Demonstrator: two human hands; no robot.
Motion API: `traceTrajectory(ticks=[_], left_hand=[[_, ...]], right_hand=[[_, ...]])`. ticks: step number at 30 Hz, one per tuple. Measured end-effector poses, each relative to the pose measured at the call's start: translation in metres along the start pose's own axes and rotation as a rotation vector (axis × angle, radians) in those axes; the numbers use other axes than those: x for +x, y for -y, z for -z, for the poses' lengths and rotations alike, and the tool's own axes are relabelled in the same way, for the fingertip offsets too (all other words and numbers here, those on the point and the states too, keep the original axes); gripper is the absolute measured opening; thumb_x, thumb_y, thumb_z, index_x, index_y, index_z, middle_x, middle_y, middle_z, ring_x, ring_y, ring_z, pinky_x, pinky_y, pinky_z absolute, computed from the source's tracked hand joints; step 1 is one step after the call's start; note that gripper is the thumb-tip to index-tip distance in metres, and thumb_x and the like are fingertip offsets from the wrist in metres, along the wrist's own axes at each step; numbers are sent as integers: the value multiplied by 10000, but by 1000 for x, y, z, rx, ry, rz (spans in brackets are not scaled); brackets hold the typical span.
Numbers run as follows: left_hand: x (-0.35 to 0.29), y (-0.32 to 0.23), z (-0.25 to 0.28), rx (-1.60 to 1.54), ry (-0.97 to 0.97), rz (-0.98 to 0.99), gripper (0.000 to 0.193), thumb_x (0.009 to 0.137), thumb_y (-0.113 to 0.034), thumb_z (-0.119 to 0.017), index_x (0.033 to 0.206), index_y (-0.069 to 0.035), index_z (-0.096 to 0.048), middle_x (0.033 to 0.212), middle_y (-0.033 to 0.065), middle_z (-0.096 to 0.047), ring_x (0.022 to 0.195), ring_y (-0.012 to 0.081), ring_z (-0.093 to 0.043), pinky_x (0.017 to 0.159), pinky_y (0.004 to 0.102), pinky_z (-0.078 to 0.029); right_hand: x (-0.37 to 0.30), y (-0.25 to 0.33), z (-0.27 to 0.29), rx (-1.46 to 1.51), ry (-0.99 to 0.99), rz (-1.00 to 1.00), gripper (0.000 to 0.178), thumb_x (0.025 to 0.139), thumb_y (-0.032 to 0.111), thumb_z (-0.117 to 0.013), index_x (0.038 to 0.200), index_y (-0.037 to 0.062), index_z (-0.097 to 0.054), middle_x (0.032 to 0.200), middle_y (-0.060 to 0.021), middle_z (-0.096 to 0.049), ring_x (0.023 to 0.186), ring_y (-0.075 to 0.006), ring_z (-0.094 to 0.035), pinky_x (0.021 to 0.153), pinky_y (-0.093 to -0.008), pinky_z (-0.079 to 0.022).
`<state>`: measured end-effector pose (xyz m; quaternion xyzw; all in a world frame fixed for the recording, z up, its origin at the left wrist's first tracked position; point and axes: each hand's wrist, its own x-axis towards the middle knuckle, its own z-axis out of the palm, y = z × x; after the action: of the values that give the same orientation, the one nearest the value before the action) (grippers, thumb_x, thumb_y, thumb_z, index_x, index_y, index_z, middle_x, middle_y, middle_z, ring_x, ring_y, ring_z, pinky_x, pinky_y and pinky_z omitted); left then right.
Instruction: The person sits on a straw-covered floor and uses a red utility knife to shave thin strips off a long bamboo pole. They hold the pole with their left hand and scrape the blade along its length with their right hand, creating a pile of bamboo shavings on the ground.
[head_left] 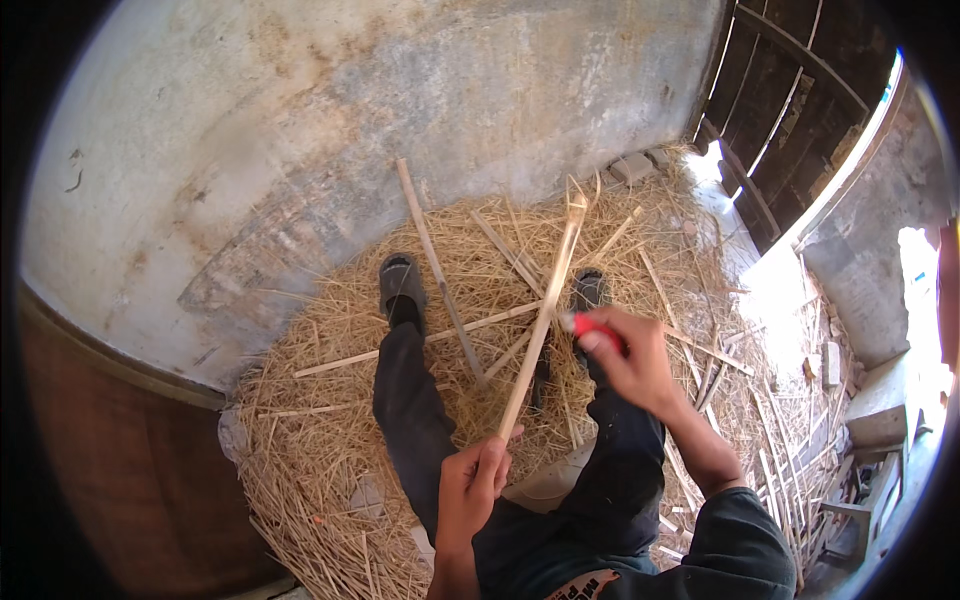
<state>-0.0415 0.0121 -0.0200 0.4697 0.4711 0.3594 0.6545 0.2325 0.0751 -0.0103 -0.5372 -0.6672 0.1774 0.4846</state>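
Observation:
My left hand (475, 480) is closed round the lower end of a long pale wooden strip (537, 338), which slants up and away from me. At its far end the strip splits into thin curling slivers. My right hand (632, 362) grips a small red-handled tool (598, 329) just right of the strip's middle. The tool's front end is blurred, so I cannot tell its exact kind or whether it touches the strip. Both hands are over my lap, between my spread legs in dark trousers.
Straw-like shavings (320, 430) cover the floor, with several loose wooden strips (432, 255) lying across them. A stained wall (400, 90) rises ahead. Brown boarding (140, 440) stands at the left, a dark plank door (780, 110) at the upper right. My shoe (402, 283) rests among the shavings.

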Motion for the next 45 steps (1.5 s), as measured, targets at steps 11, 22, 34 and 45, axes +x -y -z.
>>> traceTrajectory(ticks=[11,22,34,45], left_hand=[[13,1,-9,38,-40,-99,369,1154,-237,-587,1357,39,-723,736,-48,-527,614,16,-436,535,221,-349],[16,-4,-19,201,-146,-227,297,1097,-122,-657,1330,51,-721,811,-10,-597,699,43,-470,593,259,-372],[15,-12,-23,358,-174,-322,298,1093,-136,-664,1325,39,-733,814,37,-625,666,77,-473,572,292,-378],[-15,-3,-18,468,-161,-195,307,1085,-154,-678,1327,24,-745,799,91,-668,653,108,-547,581,299,-434]], right_hand=[[-30,20,-23,-264,103,347,333,893,348,-860,1106,108,-771,780,-22,-667,569,-219,-668,499,-355,-504],[-31,28,-27,-308,98,320,304,921,357,-839,1130,144,-781,760,0,-645,554,-202,-667,481,-349,-502],[-26,27,-17,-359,58,322,260,915,344,-850,1080,150,-795,762,3,-674,581,-186,-681,511,-334,-512],[15,-21,23,-329,-125,49,264,965,271,-813,1084,35,-801,917,-137,-792,693,-289,-755,647,-373,-580]])
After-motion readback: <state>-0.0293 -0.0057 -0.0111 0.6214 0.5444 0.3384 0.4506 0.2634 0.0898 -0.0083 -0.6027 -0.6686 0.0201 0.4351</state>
